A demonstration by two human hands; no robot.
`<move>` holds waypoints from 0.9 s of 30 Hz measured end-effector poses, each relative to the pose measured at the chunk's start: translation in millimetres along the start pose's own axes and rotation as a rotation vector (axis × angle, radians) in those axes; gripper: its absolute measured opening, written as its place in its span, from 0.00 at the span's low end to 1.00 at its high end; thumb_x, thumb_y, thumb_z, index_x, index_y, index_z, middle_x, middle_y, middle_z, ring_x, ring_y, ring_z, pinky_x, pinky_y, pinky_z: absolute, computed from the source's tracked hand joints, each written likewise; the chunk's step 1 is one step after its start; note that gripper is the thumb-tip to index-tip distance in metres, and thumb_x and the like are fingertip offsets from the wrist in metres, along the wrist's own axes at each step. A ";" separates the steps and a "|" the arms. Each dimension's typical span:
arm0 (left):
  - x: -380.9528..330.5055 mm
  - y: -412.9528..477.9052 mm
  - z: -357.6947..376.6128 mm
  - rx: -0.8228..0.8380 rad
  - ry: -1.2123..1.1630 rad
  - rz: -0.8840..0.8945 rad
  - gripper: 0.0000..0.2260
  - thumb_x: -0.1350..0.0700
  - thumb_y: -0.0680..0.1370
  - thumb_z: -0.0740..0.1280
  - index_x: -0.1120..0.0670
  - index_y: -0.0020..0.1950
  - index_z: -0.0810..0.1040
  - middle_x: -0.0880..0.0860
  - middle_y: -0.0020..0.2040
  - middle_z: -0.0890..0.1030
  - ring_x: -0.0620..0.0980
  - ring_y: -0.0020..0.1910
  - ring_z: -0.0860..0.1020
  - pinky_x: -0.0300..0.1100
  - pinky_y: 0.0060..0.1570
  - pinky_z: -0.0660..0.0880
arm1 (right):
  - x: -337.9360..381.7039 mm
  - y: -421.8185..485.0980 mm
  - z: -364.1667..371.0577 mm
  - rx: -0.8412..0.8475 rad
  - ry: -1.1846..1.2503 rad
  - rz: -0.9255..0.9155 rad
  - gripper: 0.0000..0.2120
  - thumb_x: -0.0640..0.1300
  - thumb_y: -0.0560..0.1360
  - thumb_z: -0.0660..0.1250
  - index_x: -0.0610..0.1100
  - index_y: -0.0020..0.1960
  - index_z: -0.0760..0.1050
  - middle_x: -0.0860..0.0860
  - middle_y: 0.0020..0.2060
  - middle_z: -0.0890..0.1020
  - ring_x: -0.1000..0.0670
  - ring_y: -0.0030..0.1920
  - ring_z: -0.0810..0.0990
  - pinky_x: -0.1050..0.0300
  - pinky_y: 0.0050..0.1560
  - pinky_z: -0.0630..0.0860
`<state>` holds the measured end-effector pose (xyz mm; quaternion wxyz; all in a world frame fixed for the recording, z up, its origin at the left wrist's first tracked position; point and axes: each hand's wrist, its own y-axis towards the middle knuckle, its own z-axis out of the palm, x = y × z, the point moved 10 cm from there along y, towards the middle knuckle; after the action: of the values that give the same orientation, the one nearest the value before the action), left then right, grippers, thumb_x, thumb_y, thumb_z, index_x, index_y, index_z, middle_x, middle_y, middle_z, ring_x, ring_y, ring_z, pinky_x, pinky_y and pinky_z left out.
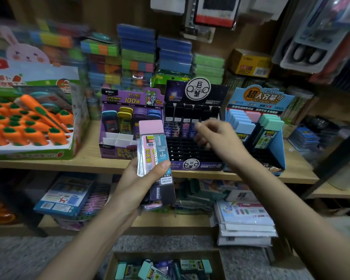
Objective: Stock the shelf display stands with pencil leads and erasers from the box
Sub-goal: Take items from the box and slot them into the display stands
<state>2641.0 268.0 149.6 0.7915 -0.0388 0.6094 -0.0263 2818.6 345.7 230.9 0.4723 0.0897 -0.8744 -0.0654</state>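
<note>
My left hand (141, 182) grips a bundle of pencil lead cases (154, 150), one with a pink cap on top and a dark one hanging below. My right hand (214, 136) hovers with loosely curled fingers over the black display stand (190, 156), next to a row of dark lead cases (180, 126) standing in its slots; I cannot tell whether it pinches one. A purple stand (117, 126) sits to the left and a blue stand (257, 122) with pastel-capped cases to the right. The cardboard box (162, 267) on the floor holds several more cases.
A tray of orange carrot-shaped items (26, 126) fills the shelf's left end. Stacks of coloured sticky notes (137, 55) stand behind the stands. The lower shelf holds packaged stationery (67, 195) and a pile of booklets (245, 221). A dark metal post (335, 156) is at right.
</note>
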 end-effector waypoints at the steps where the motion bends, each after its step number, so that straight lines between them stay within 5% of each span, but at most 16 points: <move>1: 0.7 -0.2 1.7 0.001 0.001 0.002 0.31 0.44 0.57 0.74 0.51 0.58 0.77 0.52 0.48 0.85 0.52 0.47 0.83 0.43 0.43 0.78 | 1.1 -17.0 18.8 0.128 0.195 0.077 0.14 0.53 0.78 0.62 0.43 0.48 0.78 0.51 0.37 0.83 0.54 0.38 0.80 0.64 0.37 0.75; 5: 0.1 -1.6 9.3 0.030 0.015 0.034 0.27 0.48 0.61 0.73 0.50 0.59 0.76 0.51 0.50 0.85 0.47 0.46 0.83 0.36 0.41 0.78 | 13.9 -57.3 63.8 0.344 0.398 0.175 0.11 0.51 0.75 0.67 0.42 0.47 0.77 0.54 0.31 0.79 0.56 0.32 0.77 0.56 0.39 0.74; 11: 1.4 -3.3 12.9 0.036 0.017 0.054 0.27 0.45 0.63 0.71 0.52 0.59 0.76 0.50 0.51 0.84 0.47 0.49 0.83 0.35 0.42 0.78 | 8.3 -60.1 64.0 0.288 0.498 0.245 0.06 0.42 0.75 0.69 0.39 0.47 0.78 0.51 0.31 0.81 0.54 0.32 0.79 0.57 0.37 0.75; 15: 5.1 -1.7 6.8 -0.014 0.005 0.026 0.24 0.42 0.65 0.69 0.50 0.58 0.77 0.50 0.49 0.85 0.48 0.47 0.83 0.37 0.40 0.78 | 1.8 -61.1 65.2 0.279 0.554 0.263 0.07 0.42 0.77 0.65 0.38 0.49 0.78 0.43 0.39 0.84 0.47 0.39 0.82 0.56 0.39 0.79; 20: 2.8 2.0 1.8 -0.047 -0.020 0.020 0.20 0.46 0.68 0.69 0.52 0.57 0.77 0.52 0.46 0.85 0.50 0.44 0.84 0.42 0.42 0.79 | -13.5 -56.5 62.2 0.184 0.723 0.339 0.06 0.46 0.81 0.57 0.45 0.48 0.68 0.43 0.36 0.84 0.46 0.33 0.82 0.56 0.32 0.78; 24: -0.3 4.5 1.0 -0.049 -0.035 0.033 0.13 0.48 0.72 0.68 0.50 0.55 0.78 0.52 0.42 0.85 0.50 0.36 0.84 0.38 0.32 0.77 | -31.8 -54.6 49.9 0.135 0.602 0.315 0.05 0.47 0.82 0.56 0.48 0.54 0.67 0.46 0.30 0.78 0.50 0.22 0.71 0.61 0.23 0.67; 27: -0.7 5.2 2.1 -0.044 -0.043 0.034 0.13 0.48 0.72 0.68 0.49 0.55 0.78 0.53 0.44 0.85 0.50 0.37 0.84 0.38 0.31 0.77 | -48.0 -55.4 38.9 0.141 0.462 0.333 0.12 0.37 0.79 0.58 0.47 0.60 0.70 0.47 0.33 0.73 0.54 0.22 0.67 0.62 0.22 0.61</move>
<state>2642.8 273.3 150.3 0.8035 -0.0464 0.5934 0.0012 2817.1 303.3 159.5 0.6558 -0.0099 -0.7487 0.0961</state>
